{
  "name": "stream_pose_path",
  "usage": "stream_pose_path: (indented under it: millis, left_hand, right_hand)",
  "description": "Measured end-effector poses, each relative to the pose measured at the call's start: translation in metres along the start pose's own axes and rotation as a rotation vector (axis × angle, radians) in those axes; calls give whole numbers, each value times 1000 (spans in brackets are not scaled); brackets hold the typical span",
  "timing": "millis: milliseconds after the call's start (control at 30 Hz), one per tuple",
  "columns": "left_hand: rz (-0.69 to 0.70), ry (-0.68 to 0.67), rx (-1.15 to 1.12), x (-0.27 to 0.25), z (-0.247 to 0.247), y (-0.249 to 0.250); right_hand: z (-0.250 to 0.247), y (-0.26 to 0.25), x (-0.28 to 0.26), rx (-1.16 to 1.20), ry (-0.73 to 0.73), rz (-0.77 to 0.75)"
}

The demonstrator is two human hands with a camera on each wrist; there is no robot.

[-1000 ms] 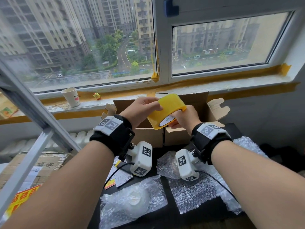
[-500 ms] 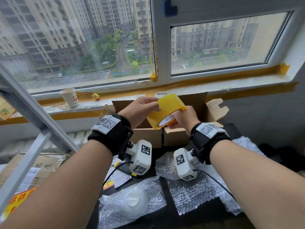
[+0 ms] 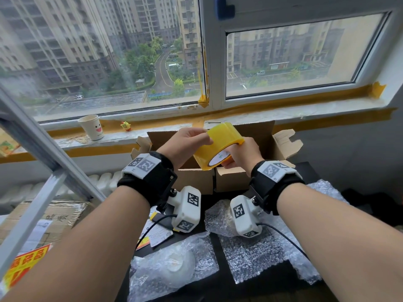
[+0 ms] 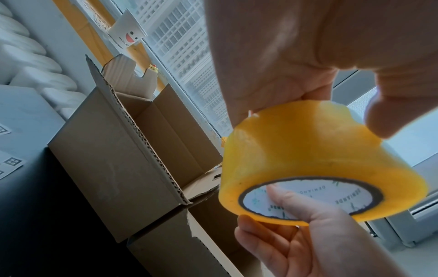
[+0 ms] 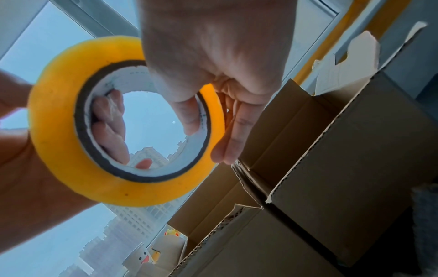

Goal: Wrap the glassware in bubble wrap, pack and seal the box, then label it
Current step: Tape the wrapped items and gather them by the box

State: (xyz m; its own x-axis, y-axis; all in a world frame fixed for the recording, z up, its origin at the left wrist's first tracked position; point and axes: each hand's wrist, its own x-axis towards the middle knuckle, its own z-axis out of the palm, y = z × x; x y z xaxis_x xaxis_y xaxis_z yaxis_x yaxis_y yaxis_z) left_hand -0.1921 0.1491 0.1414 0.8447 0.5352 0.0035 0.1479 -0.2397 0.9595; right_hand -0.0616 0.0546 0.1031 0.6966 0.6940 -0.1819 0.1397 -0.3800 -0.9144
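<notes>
Both hands hold a roll of yellow packing tape (image 3: 220, 147) in the air above an open cardboard box (image 3: 196, 179). My left hand (image 3: 196, 138) pinches the roll, thumb on its outer face (image 4: 320, 159) and fingers (image 5: 109, 127) inside the core. My right hand (image 3: 237, 153) grips the other side, thumb hooked into the white core (image 5: 189, 116) and fingers along the outside. The box (image 4: 118, 168) stands with its flaps up. A pale glass item wrapped in bubble wrap (image 3: 174, 264) lies on the black table near me.
Loose bubble wrap sheets (image 3: 257, 256) cover the black table (image 3: 218, 286) at the right. Printed labels (image 3: 157, 236) lie at the left. A paper cup (image 3: 91, 127) and a small yellow toy (image 3: 125, 126) stand on the windowsill. A metal ladder (image 3: 43, 160) and cardboard (image 3: 54, 216) are at the left.
</notes>
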Motion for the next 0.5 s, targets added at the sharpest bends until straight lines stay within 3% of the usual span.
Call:
stream_pose_path:
  millis: [333,500]
  left_hand:
    - [-18,52,-28,1,6,-3]
    - [-22,-12,-61,1,1,-5]
  right_hand:
    - [-4,-3,3,-145,65,-91]
    - [-5,-1,8,-201,45,-107]
